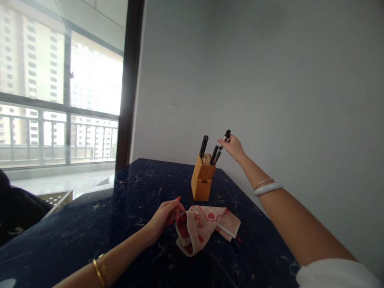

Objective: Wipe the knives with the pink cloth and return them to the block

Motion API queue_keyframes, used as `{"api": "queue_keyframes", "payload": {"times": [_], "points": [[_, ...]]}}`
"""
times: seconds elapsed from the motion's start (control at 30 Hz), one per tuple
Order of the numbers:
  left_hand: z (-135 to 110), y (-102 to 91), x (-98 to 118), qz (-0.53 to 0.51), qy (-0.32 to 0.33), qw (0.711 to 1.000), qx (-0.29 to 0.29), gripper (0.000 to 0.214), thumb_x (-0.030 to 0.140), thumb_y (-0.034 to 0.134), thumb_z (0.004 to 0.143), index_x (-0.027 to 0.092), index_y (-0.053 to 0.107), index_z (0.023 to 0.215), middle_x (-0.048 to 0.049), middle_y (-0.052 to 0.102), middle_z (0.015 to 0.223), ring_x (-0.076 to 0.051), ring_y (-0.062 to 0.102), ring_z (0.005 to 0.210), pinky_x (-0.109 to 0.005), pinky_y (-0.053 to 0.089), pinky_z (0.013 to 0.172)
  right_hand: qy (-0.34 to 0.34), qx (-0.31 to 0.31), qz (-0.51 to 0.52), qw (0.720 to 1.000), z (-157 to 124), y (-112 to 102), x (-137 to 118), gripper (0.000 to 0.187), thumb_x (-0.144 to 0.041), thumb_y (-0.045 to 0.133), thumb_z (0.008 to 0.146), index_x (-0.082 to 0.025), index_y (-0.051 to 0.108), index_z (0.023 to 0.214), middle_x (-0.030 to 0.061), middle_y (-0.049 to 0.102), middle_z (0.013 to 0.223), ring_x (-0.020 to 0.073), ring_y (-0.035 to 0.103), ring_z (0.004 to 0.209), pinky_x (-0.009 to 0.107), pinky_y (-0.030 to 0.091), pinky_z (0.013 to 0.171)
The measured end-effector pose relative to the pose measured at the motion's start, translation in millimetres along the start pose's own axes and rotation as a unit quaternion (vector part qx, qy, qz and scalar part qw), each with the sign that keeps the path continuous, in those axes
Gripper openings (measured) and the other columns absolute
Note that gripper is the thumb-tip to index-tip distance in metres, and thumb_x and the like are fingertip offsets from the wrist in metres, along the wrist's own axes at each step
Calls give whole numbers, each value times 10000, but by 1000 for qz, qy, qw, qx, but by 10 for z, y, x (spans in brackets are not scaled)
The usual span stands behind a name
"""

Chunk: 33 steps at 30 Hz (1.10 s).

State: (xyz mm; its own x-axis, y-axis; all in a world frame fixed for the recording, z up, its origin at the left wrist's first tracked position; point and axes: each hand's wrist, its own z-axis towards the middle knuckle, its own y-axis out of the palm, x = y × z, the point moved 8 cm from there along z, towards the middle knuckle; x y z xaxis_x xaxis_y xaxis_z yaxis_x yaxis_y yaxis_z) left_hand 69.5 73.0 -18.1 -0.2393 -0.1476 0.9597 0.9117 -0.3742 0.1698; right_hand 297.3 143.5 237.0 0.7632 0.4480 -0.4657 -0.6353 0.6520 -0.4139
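A wooden knife block [201,184] stands upright on the dark table, with several black handles rising from its slots. At its upper right, my right hand [234,148] is closed in a pinch on a black-handled knife [227,134]. That knife is tilted, with its lower end close to the other handles; whether its tip is in a slot I cannot tell. My left hand [167,216] is at the left end of a crumpled pink-and-red towel [207,224]. Its fingers are loosely bent, with the thumb raised and the fingertips against the towel's edge.
The dark blue marbled tabletop [144,180] extends around the block and towel. A grey wall [285,100] rises behind and to the right. Glass windows [93,80] with a railing outside are at the left. A black object [21,208] sits beyond the table's left edge.
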Motion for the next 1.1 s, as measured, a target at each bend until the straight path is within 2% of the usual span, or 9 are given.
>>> {"api": "queue_keyframes", "payload": {"times": [0.13,0.23,0.37,0.4,0.47,0.67,0.77,0.93,1.1], "points": [[4,-22,33,8,-8,1000,-1,424,512,439,711,122,573,614,28,461,394,-30,296,320,-177,141,366,83,-94,36,991,-140,366,198,225,-336,574,620,-129,553,704,-6,521,502,84,451,418,212,336,454],[30,-81,76,26,-14,999,12,432,535,434,701,138,558,588,31,468,395,-37,299,319,-178,142,362,104,-124,53,985,-305,465,264,243,-334,549,640,-107,562,726,0,511,477,86,454,392,202,325,412],[60,-174,146,123,12,991,47,450,549,429,695,142,553,548,33,465,415,-47,313,337,-189,182,374,112,-69,72,989,-632,365,368,440,-382,456,706,-134,436,1069,-24,507,597,80,467,445,193,348,430],[59,-178,163,159,26,986,53,459,546,427,697,144,532,504,31,458,411,-54,333,354,-192,211,390,96,-25,91,991,-753,301,386,462,-393,445,711,-153,409,1103,-33,495,617,79,458,454,199,361,444],[47,-152,182,229,55,970,60,480,538,415,708,152,470,428,27,442,403,-69,373,397,-198,261,440,69,-26,109,991,-1057,326,439,481,-390,453,704,-181,388,1132,-40,486,657,83,460,487,216,384,487],[-10,-24,168,404,92,906,84,409,539,453,672,175,443,486,44,410,456,-87,350,448,-208,219,440,49,-226,47,972,-1844,660,704,245,-272,460,712,-160,568,902,16,542,747,121,495,665,244,391,616],[-62,22,224,470,123,867,109,342,524,517,618,186,472,591,33,457,563,-113,409,543,-212,262,495,32,-301,-54,952,-1922,676,835,249,-176,441,703,-163,585,906,31,560,781,127,501,708,240,385,645],[-127,82,163,540,83,828,131,427,483,545,591,202,478,905,-18,487,857,-177,462,787,-274,330,678,45,-352,-151,923,-1889,556,1060,363,-44,439,593,-160,612,890,45,584,847,126,512,767,206,370,670],[-131,172,80,574,68,810,101,297,407,527,631,239,517,876,-15,488,906,-197,439,848,-302,317,722,74,-418,-206,882,-2021,525,1191,282,-97,539,518,-193,641,764,22,609,713,146,533,667,211,378,575]]}}
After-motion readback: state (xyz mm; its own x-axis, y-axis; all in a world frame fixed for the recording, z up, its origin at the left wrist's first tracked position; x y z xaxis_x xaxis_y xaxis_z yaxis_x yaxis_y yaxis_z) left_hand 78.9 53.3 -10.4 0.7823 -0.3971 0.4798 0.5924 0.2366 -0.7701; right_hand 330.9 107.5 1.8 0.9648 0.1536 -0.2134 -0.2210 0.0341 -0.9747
